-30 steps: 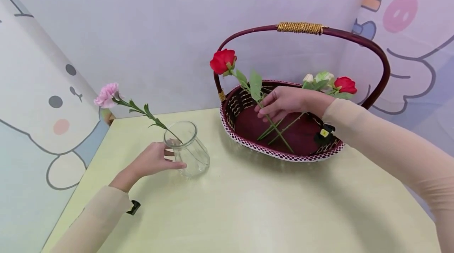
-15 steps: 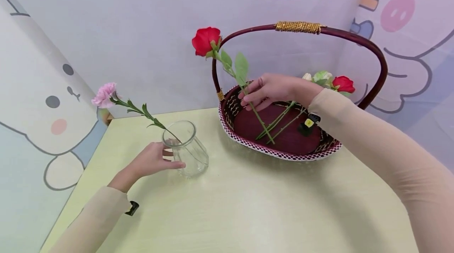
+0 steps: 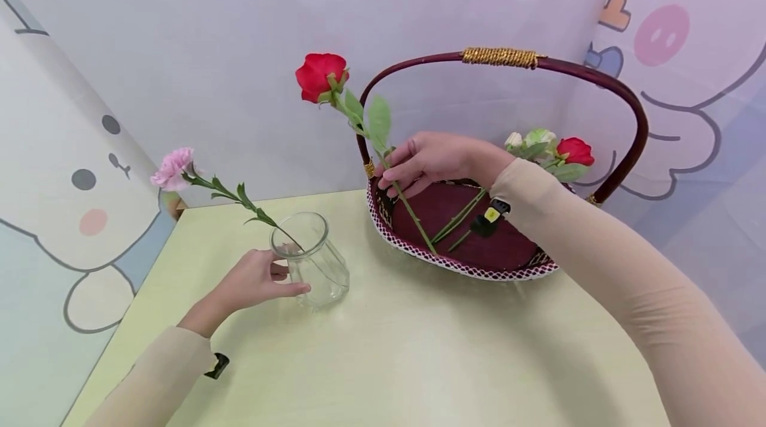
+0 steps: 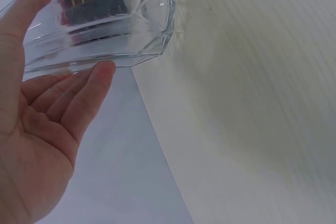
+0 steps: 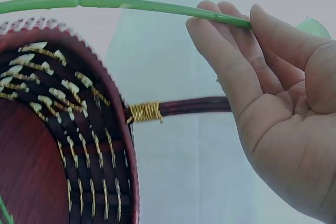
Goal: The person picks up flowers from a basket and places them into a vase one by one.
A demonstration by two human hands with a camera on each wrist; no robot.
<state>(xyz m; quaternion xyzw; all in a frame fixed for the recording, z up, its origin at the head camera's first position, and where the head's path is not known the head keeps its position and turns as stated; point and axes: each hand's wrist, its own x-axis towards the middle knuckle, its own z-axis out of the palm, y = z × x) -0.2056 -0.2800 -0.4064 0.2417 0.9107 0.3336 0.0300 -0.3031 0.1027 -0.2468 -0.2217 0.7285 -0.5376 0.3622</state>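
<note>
My left hand (image 3: 254,279) holds a clear glass vase (image 3: 326,281) on the table, thumb on the near side and fingers on the far side. A pink carnation (image 3: 173,169) leans left out of its mouth, stem inside the glass. In the left wrist view, fingertips press against the faceted vase wall (image 4: 121,35). My right hand (image 3: 439,159) pinches the stem of a red rose (image 3: 321,76) between thumb and fingers, over the left end of the basket. The right wrist view shows the green stem (image 5: 136,4) passing above the basket rim.
A dark red woven basket (image 3: 461,271) with white-trimmed rim stands on the right, its tall handle (image 3: 499,57) arching overhead. Another red rose (image 3: 576,151) and pale flowers (image 3: 538,138) lie at its right end. A curtain (image 3: 269,81) hangs behind the table (image 3: 383,360).
My right hand has moved left with the red rose, whose bloom now stands left of the basket handle. My left hand and the vase have stayed in place.
</note>
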